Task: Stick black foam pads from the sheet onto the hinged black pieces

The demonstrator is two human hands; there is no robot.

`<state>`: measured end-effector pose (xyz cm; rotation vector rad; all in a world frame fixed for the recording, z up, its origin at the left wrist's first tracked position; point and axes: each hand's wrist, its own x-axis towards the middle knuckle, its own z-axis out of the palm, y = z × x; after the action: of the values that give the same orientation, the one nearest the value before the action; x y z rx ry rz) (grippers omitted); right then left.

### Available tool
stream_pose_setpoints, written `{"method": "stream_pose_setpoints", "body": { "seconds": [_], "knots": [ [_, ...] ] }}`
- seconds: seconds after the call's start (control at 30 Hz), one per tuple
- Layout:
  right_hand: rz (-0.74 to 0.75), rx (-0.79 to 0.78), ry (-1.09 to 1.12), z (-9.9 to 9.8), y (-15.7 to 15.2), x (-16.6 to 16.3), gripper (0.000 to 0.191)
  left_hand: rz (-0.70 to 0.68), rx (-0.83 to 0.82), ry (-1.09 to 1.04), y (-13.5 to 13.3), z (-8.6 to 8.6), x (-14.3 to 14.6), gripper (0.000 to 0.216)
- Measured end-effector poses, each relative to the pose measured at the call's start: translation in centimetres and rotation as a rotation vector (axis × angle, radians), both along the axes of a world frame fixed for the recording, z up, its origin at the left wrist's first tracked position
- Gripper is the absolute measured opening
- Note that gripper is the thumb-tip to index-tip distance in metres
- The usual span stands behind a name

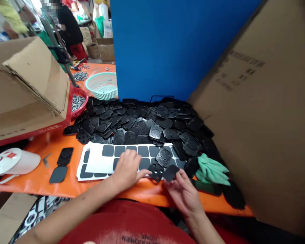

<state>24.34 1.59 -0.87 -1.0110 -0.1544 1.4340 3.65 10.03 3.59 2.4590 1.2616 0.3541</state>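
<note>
Between the thumb and fingers of my right hand [185, 191] is a black rounded-square pad [171, 173]. My left hand [128, 167] rests over a white sheet of black square stickers [145, 164], fingers bent downward and thumb stretched out to the right. That thumb's tip reaches the edge of a black plastic plate with holes [156, 171]. Just above this plate lies a ridged black plastic piece [164, 157]; whether the two are joined I cannot tell. On the left, a hinged black plastic piece [65, 156] lies unfolded, its lower half smooth.
A heap of black plastic pieces [132, 118] covers the back of the orange table [38, 145]. Cardboard boxes [264, 118] flank both sides, and a blue panel [167, 47] stands behind. Around are a green cloth [212, 169], white jug [22, 161], turquoise basket [103, 84] and red metal-parts bowl [82, 105].
</note>
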Motion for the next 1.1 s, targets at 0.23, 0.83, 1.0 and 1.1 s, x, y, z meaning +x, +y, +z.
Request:
{"method": "stream_pose_setpoints", "body": {
  "seconds": [0.23, 0.83, 1.0, 1.1],
  "knots": [
    [-0.033, -0.008, 0.060, -0.5, -0.9, 0.0, 0.025, 0.077, -0.502, -0.250, -0.1, -1.9, 7.1, 0.027],
    [0.507, -0.060, -0.513, 0.9, 1.2, -3.4, 0.037, 0.597, -1.757, -1.259, -3.3, -2.0, -1.0, 0.060],
    [0.550, -0.058, -0.593, 0.4, 1.6, -4.2, 0.038, 0.589, -1.789, -1.202, -3.2, -1.9, -1.3, 0.068],
    [0.573, -0.067, -0.590, 0.3, 1.5, -4.5, 0.037, 0.580, -1.800, -1.149, -3.3, -2.0, -1.6, 0.071]
  ]
}}
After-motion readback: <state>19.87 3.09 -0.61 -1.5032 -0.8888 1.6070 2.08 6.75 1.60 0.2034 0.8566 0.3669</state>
